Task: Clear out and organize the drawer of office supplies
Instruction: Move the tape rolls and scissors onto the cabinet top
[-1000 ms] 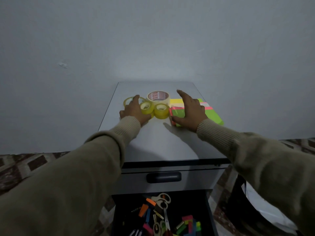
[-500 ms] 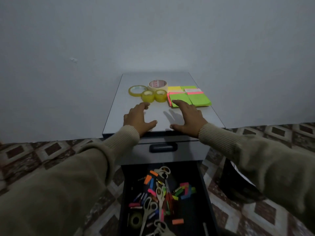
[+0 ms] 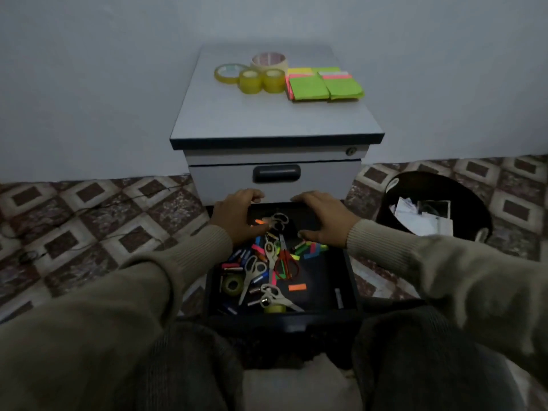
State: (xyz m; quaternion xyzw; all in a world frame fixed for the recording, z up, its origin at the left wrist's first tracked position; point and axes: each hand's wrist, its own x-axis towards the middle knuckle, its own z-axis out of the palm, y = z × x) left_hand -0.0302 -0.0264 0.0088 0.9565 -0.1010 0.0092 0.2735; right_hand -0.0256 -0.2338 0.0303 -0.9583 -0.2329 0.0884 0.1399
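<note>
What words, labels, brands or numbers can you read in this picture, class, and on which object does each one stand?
None can be read.
Large tape roll on the cabinet top: reddish print inside its core, too blurred to read.
Papers in the black bin: no legible writing.
Sticky note pads and scissors in the open drawer: no visible text.

A grey cabinet top (image 3: 267, 120) carries four tape rolls (image 3: 261, 74) at its far left and green sticky-note pads (image 3: 324, 84) just beside them on the right. The open dark drawer (image 3: 320, 280) below holds scissors (image 3: 277, 258), coloured tabs and tape.
</note>
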